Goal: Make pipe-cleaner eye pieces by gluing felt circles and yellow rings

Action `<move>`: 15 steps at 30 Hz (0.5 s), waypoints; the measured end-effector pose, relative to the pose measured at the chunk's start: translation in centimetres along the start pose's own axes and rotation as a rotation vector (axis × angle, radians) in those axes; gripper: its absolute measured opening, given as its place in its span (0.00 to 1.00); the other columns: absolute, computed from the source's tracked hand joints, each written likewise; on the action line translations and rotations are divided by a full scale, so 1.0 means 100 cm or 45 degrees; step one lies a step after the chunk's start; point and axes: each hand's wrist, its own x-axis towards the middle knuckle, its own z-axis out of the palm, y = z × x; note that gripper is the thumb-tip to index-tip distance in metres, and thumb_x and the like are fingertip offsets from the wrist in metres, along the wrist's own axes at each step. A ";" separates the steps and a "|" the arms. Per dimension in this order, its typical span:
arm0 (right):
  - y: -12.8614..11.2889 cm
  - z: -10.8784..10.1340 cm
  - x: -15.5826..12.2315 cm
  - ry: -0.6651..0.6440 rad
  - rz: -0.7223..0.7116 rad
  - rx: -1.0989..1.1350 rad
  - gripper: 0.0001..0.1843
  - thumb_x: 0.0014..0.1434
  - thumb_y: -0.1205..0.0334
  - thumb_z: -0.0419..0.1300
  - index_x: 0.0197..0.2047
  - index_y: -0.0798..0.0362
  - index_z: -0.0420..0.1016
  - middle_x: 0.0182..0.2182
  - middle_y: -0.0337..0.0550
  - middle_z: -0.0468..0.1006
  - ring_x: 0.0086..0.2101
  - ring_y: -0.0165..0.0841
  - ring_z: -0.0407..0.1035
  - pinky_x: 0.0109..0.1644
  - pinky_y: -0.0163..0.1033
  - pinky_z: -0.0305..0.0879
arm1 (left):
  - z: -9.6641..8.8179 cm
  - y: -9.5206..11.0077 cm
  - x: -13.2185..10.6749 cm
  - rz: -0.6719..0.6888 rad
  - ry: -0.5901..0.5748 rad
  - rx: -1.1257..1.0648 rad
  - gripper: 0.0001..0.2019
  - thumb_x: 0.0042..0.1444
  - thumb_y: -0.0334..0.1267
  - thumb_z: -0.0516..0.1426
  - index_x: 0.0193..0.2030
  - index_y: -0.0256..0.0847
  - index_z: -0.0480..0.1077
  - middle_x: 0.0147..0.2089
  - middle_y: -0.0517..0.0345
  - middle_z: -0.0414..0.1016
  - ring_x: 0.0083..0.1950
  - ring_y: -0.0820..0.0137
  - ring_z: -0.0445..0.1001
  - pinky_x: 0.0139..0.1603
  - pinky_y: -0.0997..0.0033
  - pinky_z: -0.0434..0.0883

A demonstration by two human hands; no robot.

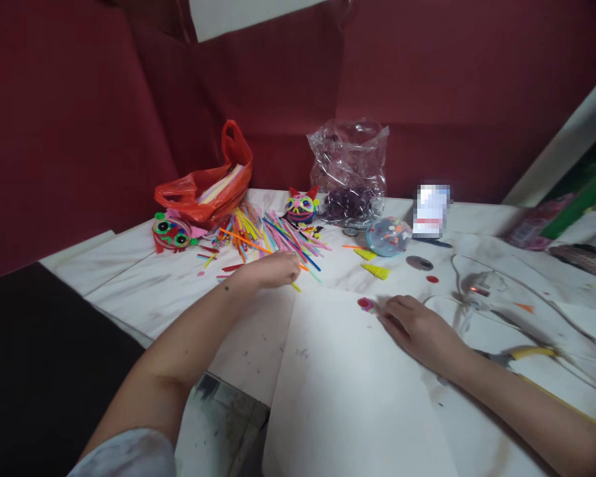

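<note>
The curled left hand, its grip unclear, hides part of an orange pipe cleaner slanting rightward toward the person.

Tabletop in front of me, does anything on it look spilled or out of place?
The coloured strips look somewhat spilled: they lie loose and crisscrossed beside the red plastic bag, with several short ones scattered nearby. No damage stands out.

left hand: at orange stick | right hand: beside red piece | 2 yellow pieces: near tub
</note>
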 end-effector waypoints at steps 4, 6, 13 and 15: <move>0.002 0.002 -0.001 0.011 -0.022 0.010 0.10 0.63 0.61 0.49 0.32 0.53 0.67 0.30 0.46 0.71 0.32 0.35 0.69 0.34 0.39 0.66 | 0.008 0.014 0.010 0.238 0.205 0.210 0.10 0.60 0.29 0.49 0.38 0.34 0.72 0.46 0.47 0.74 0.49 0.64 0.69 0.53 0.63 0.64; 0.002 0.003 -0.001 0.020 -0.028 0.018 0.10 0.63 0.61 0.49 0.32 0.53 0.68 0.30 0.46 0.72 0.32 0.35 0.69 0.34 0.39 0.66 | 0.010 0.019 0.013 0.250 0.358 0.269 0.12 0.62 0.28 0.46 0.41 0.31 0.70 0.44 0.45 0.74 0.48 0.65 0.70 0.52 0.63 0.66; -0.003 -0.005 0.000 0.200 0.093 0.136 0.08 0.63 0.59 0.50 0.37 0.51 0.68 0.30 0.43 0.74 0.29 0.34 0.71 0.31 0.38 0.67 | -0.008 0.065 -0.003 0.710 0.864 0.391 0.11 0.63 0.30 0.47 0.47 0.36 0.69 0.43 0.51 0.76 0.43 0.72 0.74 0.45 0.72 0.72; -0.009 -0.014 0.001 0.391 0.118 0.157 0.10 0.62 0.60 0.51 0.46 0.52 0.66 0.37 0.47 0.74 0.34 0.36 0.71 0.35 0.39 0.68 | -0.015 0.085 -0.010 0.956 0.828 0.330 0.10 0.62 0.31 0.50 0.47 0.35 0.69 0.48 0.48 0.75 0.48 0.71 0.73 0.50 0.70 0.72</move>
